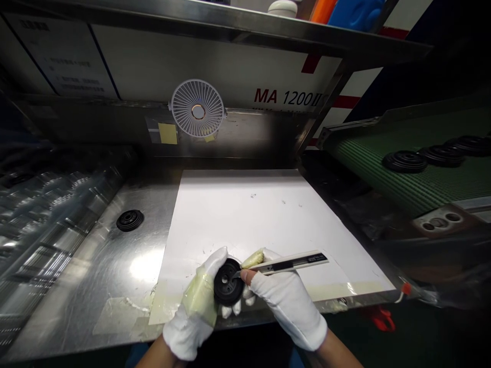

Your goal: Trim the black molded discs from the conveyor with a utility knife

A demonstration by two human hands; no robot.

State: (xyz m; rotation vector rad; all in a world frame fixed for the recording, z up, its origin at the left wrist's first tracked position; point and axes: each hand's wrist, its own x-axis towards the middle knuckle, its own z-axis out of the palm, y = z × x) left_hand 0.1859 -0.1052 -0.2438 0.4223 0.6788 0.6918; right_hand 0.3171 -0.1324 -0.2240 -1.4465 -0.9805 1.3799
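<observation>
My left hand (199,296), in a white glove with yellowish tape over it, is closed around a round black ringed part (224,288), its face turned up toward me. In my gloved right hand (278,291) is a utility knife (295,262), its handle pointing right. The blade tip meets or hovers over the middle of the part; I cannot tell which. A bare thumb shows at the right glove's tip, and yellow covering wraps a finger. Both hands are above the front edge of a white sheet (245,220).
Another black ringed part (130,220) lies on the metal table (126,271) at left. Clear plastic trays (57,214) stand far left. A small white fan (197,108) is at the back. Several black parts (405,161) sit on the green conveyor (368,148) at right.
</observation>
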